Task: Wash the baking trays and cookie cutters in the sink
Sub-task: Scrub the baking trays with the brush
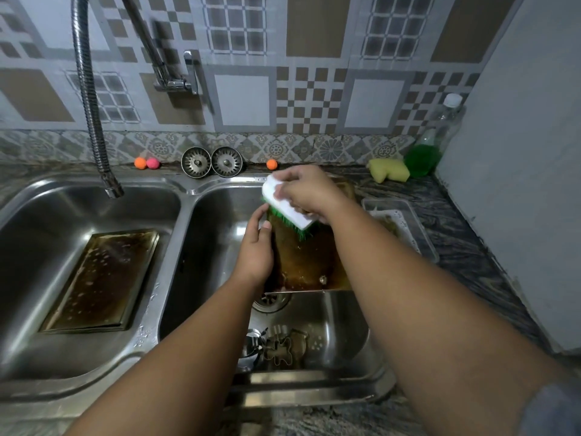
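Scrubbing a greasy baking tray (301, 262) propped in the right sink basin (339, 325).
The left hand (256, 253) curls round the tray's nine-o'clock edge, probably to keep it tilted and steady. The right hand (306, 190) grips a white brush (283, 199), its green bristles pressed to the twelve-o'clock end. At six o'clock, past the drain (270, 302), lie the cookie cutters (283, 350). A second tray (100, 278) lies flat at nine. A sponge (388, 173) and soap bottle (437, 143) sit on the worktop (456, 247) at two.

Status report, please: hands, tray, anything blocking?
Right hand grips brush, bristles on tilted tray. Left hand steadies tray's edge. Second tray in left basin, cookie cutters below; nothing blocks.
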